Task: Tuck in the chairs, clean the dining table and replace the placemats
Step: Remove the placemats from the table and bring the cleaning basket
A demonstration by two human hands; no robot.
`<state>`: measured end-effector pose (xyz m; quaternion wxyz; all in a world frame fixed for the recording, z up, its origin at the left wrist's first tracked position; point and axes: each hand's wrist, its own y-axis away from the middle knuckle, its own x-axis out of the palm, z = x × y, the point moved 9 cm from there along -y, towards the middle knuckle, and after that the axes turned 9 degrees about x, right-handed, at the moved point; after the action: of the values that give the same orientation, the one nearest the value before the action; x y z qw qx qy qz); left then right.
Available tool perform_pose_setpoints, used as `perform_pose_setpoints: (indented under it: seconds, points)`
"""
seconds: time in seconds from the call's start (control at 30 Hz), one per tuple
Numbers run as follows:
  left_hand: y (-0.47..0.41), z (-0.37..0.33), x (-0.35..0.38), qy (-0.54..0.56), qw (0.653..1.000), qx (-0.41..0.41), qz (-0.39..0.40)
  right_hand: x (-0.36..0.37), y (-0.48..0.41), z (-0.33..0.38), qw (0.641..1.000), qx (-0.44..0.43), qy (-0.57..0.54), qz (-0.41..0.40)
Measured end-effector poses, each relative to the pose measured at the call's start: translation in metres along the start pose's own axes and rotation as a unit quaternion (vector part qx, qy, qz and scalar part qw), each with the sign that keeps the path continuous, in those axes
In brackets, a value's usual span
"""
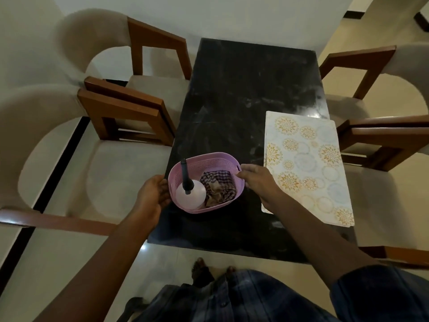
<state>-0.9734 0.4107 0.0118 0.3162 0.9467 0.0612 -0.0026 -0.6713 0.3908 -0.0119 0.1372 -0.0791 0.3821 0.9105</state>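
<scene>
A pink plastic basket (210, 160) sits on the near left part of the black marble dining table (243, 94). Inside it stand a pale spray bottle (190, 194) with a dark nozzle and a crumpled checked cloth (218, 184). My left hand (154, 194) is open, its fingers against the basket's left wall. My right hand (260, 180) is open at the basket's right rim, fingertips touching it. A stack of floral placemats (306, 166) lies on the table's right side, just beyond my right wrist.
Two wood-armed cream chairs stand on the left, one near (69, 173) and one far (144, 66), with two more on the right, near (383, 159) and far (362, 73). All sit close against the table's sides. My feet (204, 270) are on the tiled floor at the table's near end.
</scene>
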Motion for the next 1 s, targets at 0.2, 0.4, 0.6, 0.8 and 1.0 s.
perform_pose_setpoints:
  seconds: [0.2,0.4,0.6,0.8,1.0]
  points:
    - [-0.005,-0.050,0.013,-0.151,0.974,0.168,-0.014,-0.025,0.006,-0.021,0.999,0.009,-0.033,-0.023]
    - [0.019,-0.091,0.081,-0.267,0.911,0.315,0.009,-0.083,0.009,-0.043,0.996,0.000,-0.069,-0.058]
    - [0.059,-0.091,0.179,-0.314,0.872,0.372,0.052,-0.167,0.003,-0.063,0.994,0.001,-0.082,-0.075]
    - [0.056,-0.010,0.271,-0.306,0.909,0.246,0.140,-0.253,-0.014,-0.096,0.994,0.015,-0.065,-0.089]
    - [0.043,0.072,0.314,-0.284,0.947,0.088,0.121,-0.310,-0.029,-0.143,0.992,0.055,-0.036,-0.107]
